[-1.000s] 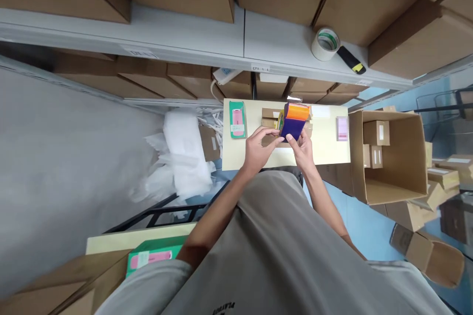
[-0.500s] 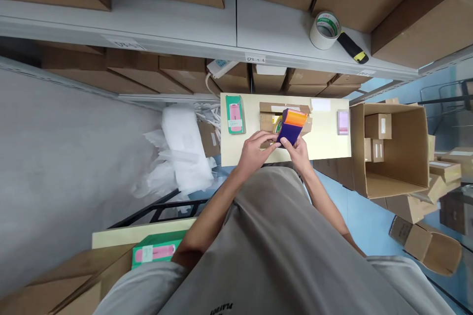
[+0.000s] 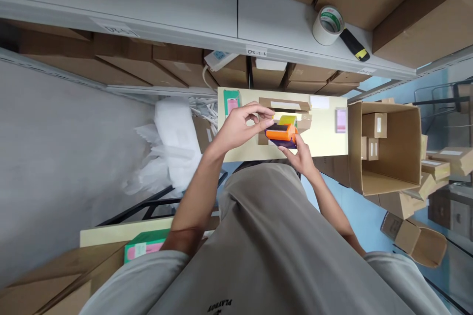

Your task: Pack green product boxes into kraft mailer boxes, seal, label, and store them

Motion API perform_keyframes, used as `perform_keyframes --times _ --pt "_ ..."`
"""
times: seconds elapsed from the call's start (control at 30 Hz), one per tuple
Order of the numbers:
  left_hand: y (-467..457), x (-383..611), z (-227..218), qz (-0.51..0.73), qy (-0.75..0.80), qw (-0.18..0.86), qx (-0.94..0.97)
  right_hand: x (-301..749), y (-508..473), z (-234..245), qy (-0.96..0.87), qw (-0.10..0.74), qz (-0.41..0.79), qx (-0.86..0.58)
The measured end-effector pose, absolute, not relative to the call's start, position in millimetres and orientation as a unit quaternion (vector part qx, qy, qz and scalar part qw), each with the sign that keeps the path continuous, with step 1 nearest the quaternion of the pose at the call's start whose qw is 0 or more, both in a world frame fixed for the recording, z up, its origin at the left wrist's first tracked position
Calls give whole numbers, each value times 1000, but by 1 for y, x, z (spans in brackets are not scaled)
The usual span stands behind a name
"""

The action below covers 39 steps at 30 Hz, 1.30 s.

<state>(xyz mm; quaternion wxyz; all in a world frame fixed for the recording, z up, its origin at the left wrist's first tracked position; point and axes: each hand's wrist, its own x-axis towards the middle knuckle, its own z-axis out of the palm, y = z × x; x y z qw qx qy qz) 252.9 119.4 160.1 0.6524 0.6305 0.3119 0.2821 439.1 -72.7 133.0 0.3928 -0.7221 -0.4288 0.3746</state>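
My right hand [image 3: 301,157] grips an orange and purple tape dispenser [image 3: 281,133] from its right and lower side. A yellow tape roll [image 3: 288,120] sits in the dispenser, on the side away from me. My left hand [image 3: 246,125] is at the dispenser's left end, thumb and forefinger nearly together around a small yellow bit that looks like the tape's end; the clear film itself is hard to see. Beneath the dispenser lies a flat brown carton [image 3: 264,103] with its flaps spread, partly hidden by the hands and dispenser.
On the cream table [image 3: 325,145] are a green box with a pink picture [image 3: 232,101], a white label [image 3: 320,102] and a small pink-purple box [image 3: 341,120]. A large open carton [image 3: 391,152] stands right. The shelf above holds a tape roll [image 3: 328,25] and cutter [image 3: 354,45].
The dispenser has turned so its orange part faces me and the yellow roll shows. My left hand has shifted left and up, off the dispenser's body. The view has moved slightly.
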Motion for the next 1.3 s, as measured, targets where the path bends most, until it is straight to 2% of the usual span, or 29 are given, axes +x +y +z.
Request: perform_keyframes --times 0.17,0.37,0.53,0.67,0.8,1.0,1.1,1.3 --pt "125 249 161 250 296 654 649 448 -78 142 -469 371 345 -723" --pt "125 254 158 230 274 609 708 453 -74 135 -492 344 315 -735" --pt "120 256 139 203 313 606 703 448 -65 123 -446 292 393 -749" --pt "121 245 113 186 366 646 643 464 -64 132 -473 196 453 -730" --pt "133 236 83 254 442 681 525 517 -47 166 -491 86 506 -704" --pt "133 256 58 314 500 733 338 595 42 218 -475 0 568 -672" --pt "131 264 51 337 514 730 298 608 88 216 -479 -45 594 -645" --pt "128 264 31 329 542 730 254 612 126 176 -504 -101 604 -609"
